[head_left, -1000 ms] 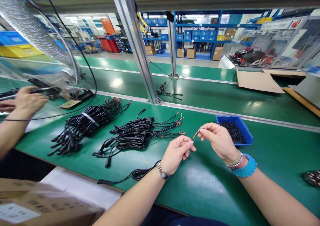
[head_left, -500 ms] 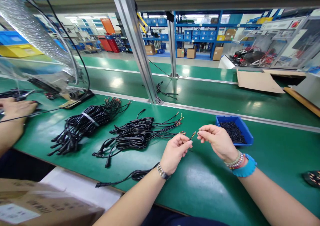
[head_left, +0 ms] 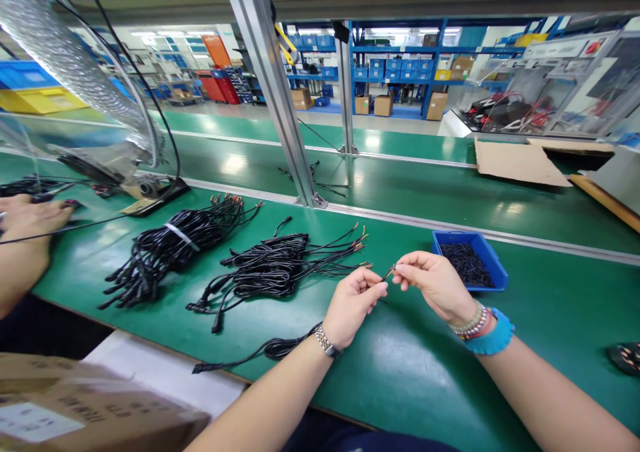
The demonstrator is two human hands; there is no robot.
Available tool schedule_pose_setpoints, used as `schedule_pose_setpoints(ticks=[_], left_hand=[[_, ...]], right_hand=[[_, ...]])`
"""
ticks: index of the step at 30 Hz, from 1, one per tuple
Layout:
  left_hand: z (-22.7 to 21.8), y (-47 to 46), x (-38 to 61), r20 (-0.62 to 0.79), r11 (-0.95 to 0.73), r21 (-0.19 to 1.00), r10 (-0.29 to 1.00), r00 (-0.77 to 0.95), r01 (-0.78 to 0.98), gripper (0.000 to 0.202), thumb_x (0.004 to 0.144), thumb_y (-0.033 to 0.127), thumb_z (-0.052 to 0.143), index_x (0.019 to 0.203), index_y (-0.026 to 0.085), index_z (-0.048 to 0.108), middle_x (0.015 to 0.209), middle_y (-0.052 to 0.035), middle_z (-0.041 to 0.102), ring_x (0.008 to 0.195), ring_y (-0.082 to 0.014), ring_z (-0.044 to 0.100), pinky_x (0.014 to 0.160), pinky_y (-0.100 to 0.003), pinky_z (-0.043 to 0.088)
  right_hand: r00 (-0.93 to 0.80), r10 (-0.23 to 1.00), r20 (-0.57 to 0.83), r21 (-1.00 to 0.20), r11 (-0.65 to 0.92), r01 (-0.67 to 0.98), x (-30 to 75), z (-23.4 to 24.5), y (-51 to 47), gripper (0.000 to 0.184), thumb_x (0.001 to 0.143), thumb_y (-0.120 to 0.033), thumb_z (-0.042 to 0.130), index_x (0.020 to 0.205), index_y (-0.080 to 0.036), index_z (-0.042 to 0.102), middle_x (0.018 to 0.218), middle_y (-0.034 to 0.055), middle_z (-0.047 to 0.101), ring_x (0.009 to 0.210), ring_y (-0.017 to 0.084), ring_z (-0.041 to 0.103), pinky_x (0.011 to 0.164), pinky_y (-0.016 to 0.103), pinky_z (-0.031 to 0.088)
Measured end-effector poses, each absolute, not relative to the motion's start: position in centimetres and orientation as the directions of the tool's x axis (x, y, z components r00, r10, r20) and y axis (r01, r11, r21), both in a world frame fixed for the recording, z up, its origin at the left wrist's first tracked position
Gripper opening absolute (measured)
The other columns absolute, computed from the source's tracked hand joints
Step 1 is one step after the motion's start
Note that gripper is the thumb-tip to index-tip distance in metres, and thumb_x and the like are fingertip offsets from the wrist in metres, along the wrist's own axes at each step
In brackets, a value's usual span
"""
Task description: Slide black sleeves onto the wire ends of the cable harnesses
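Note:
My left hand [head_left: 354, 303] pinches a black cable [head_left: 286, 347] close to its end. Bare coloured wire tips [head_left: 389, 272] stick out past those fingertips, and the cable's looped length lies on the bench under my left wrist. My right hand [head_left: 434, 284] is closed in a pinch right at the wire tips; whatever sits between its fingers is too small to name. Just beyond it stands a blue bin [head_left: 493, 260] of small black pieces [head_left: 465, 263]. Left of my hands lies a pile of folded black cables [head_left: 273, 265], their wire ends facing right.
A tied bundle of black cables [head_left: 175, 249] lies farther left. Beyond it are a fume duct [head_left: 90, 59] and a co-worker's hand [head_left: 30, 222]. A metal post [head_left: 280, 92] rises behind the cables. A cardboard box [head_left: 100, 405] stands at the lower left.
My right hand has moved slightly left, so its fingertips now meet the wire tips, which were apart from them before. My left hand keeps its pinch on the cable.

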State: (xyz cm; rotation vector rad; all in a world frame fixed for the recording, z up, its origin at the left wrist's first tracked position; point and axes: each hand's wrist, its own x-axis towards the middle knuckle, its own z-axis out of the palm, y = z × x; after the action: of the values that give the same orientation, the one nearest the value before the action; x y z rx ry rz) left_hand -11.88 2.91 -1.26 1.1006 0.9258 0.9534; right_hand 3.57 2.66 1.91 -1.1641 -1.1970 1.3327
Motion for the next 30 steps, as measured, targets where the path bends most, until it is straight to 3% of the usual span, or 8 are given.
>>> schedule_pose_setpoints(ticks=[4,8,11,17,20,25,27,30], left_hand=[[-1.0,2.7,-11.7,-0.094,0.155,0.974,0.942,0.323,-0.167,0.019,0.068,0.028,0.064,0.071,0.014,0.051,0.06,0.0017,0.056,0.046,-0.0041,0.04,0.043,-0.017,0.03],[-0.8,2.7,-11.8,-0.017,0.109,0.965,0.934,0.356,-0.239,0.021,0.067,0.03,0.065,0.07,0.013,0.053,0.061,0.0019,0.054,0.053,-0.0056,0.044,0.053,-0.02,0.035],[-0.6,2.5,-12.0,0.005,0.113,0.967,0.89,0.456,-0.229,0.024,0.063,0.031,0.068,0.075,0.013,0.057,0.065,0.0017,0.053,0.057,-0.0069,0.046,0.057,-0.021,0.036],[0.2,2.3,-13.0,0.099,-0.068,0.995,0.659,0.745,-0.071,0.031,0.074,0.042,0.055,0.077,0.014,0.068,0.073,-0.0049,0.061,0.068,-0.0139,0.054,0.066,-0.025,0.041],[0.9,2.4,-13.6,0.137,-0.118,0.989,0.554,0.821,-0.085,0.037,0.08,0.046,0.045,0.085,0.018,0.069,0.07,-0.0046,0.063,0.067,-0.0149,0.055,0.064,-0.023,0.041],[1.7,2.2,-14.4,0.06,-0.079,0.997,0.502,0.863,-0.023,0.044,0.082,0.05,0.038,0.101,0.021,0.065,0.077,-0.0043,0.064,0.048,-0.0091,0.042,0.05,-0.022,0.037],[1.8,2.0,-14.6,0.072,-0.043,0.997,0.517,0.853,-0.058,0.047,0.082,0.051,0.037,0.106,0.019,0.062,0.076,-0.0054,0.064,0.044,-0.0083,0.039,0.046,-0.022,0.037],[1.7,2.0,-14.6,0.192,-0.127,0.981,0.699,0.689,-0.144,0.047,0.085,0.048,0.034,0.105,0.016,0.062,0.078,-0.0078,0.063,0.052,-0.0108,0.049,0.054,-0.024,0.042]], right_hand=[[-0.176,0.978,-0.107,-0.99,-0.09,0.105,3.7,1.7,2.2,0.019,0.071,-0.03,0.062,0.068,-0.012,0.058,0.059,0.0009,0.058,0.049,0.007,0.049,0.05,0.022,0.04],[-0.302,0.943,-0.137,-0.971,-0.068,0.229,4.8,1.8,3.7,0.027,0.072,-0.032,0.062,0.093,-0.015,0.058,0.075,0.0025,0.061,0.058,0.01,0.054,0.054,0.024,0.044],[-0.283,0.955,-0.084,-0.886,0.058,0.46,4.1,1.3,6.5,0.028,0.077,-0.033,0.054,0.1,-0.016,0.057,0.082,0.0043,0.062,0.063,0.013,0.056,0.057,0.026,0.046],[-0.494,0.861,0.124,-0.227,0.509,0.83,-2.0,-1.4,12.4,0.024,0.084,-0.022,0.044,0.096,-0.02,0.064,0.089,0.0071,0.059,0.076,0.016,0.057,0.067,0.026,0.041],[-0.546,0.832,0.103,-0.064,0.553,0.831,-3.7,-1.2,13.7,0.023,0.084,-0.023,0.044,0.087,-0.02,0.066,0.086,0.0086,0.056,0.076,0.018,0.055,0.064,0.028,0.039],[-0.697,0.654,0.294,-0.145,0.751,0.644,-2.5,2.3,11.1,0.025,0.086,-0.025,0.04,0.082,-0.018,0.063,0.086,0.0089,0.059,0.088,0.02,0.049,0.079,0.034,0.035],[-0.737,0.621,0.268,-0.26,0.783,0.565,-1.3,3.1,8.4,0.025,0.085,-0.027,0.041,0.078,-0.019,0.063,0.072,0.0066,0.058,0.075,0.018,0.05,0.075,0.034,0.037],[-0.755,0.636,0.161,-0.491,0.715,0.497,0.2,2.3,4.5,0.025,0.083,-0.025,0.042,0.073,-0.021,0.064,0.069,0.0062,0.059,0.069,0.019,0.053,0.067,0.033,0.042]])
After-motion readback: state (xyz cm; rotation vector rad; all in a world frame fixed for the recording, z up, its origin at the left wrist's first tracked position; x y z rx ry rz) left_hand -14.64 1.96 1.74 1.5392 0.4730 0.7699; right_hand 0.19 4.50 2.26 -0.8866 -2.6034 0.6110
